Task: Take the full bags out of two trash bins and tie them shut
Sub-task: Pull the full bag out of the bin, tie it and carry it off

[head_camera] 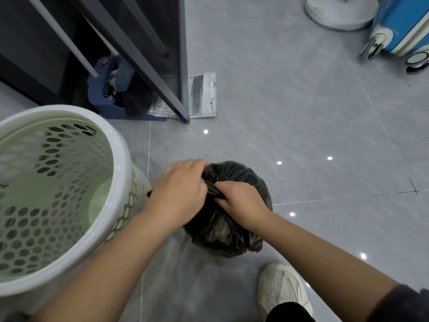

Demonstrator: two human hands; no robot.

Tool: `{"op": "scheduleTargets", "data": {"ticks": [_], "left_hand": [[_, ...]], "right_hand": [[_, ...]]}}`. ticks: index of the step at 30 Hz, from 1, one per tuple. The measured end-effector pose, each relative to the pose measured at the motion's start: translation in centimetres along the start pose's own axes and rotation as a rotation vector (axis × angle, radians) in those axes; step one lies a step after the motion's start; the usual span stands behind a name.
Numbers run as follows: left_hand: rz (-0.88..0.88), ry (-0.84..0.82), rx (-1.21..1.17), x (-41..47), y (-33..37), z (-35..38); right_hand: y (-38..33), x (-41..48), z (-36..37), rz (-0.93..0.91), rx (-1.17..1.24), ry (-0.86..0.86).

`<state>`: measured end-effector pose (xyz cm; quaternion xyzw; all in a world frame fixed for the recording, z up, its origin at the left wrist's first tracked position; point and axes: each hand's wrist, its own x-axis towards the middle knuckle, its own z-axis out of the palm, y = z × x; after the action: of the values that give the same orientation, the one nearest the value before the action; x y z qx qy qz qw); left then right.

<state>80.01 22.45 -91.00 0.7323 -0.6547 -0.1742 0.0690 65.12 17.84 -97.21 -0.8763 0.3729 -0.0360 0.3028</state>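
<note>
A full black trash bag [232, 238] sits on the grey tiled floor in front of me. Both hands are on its gathered top. My left hand [178, 191] clutches the bunched plastic from the left. My right hand [241, 201] pinches a twisted strand of the same neck from the right. The knot area is hidden under my fingers. To the left stands a pale green perforated trash bin [118, 182] with a white rim, with no bag in it.
A dark cabinet door [183, 66] stands open at the back, with a blue dustpan and brush [130, 96] and a silver foil pouch [202, 96] beside it. A blue suitcase [404, 26] and a white round base [336, 17] sit at the far right. My white shoe [283, 289] is near the bag.
</note>
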Motion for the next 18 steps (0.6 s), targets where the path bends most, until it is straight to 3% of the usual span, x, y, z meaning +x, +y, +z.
{"op": "scheduleTargets", "data": {"ticks": [2,5,8,13,18], "left_hand": [[0.096,-0.042,0.010,-0.1,0.6,0.6],[0.027,-0.187,0.075,-0.3,0.9,1.6],[-0.034,-0.209,0.164,-0.2,1.2,1.3],[-0.087,-0.172,0.200,0.4,1.5,-0.3],[-0.045,-0.227,0.095,0.9,1.3,-1.3]], "right_hand": [[0.0,0.3,0.0,0.007,0.006,0.002],[0.0,0.6,0.1,0.014,-0.005,0.012],[0.2,0.7,0.2,0.001,-0.028,0.040],[0.7,0.4,0.2,-0.076,-0.154,0.342],[0.3,0.7,-1.1,-0.068,-0.161,0.288]]}}
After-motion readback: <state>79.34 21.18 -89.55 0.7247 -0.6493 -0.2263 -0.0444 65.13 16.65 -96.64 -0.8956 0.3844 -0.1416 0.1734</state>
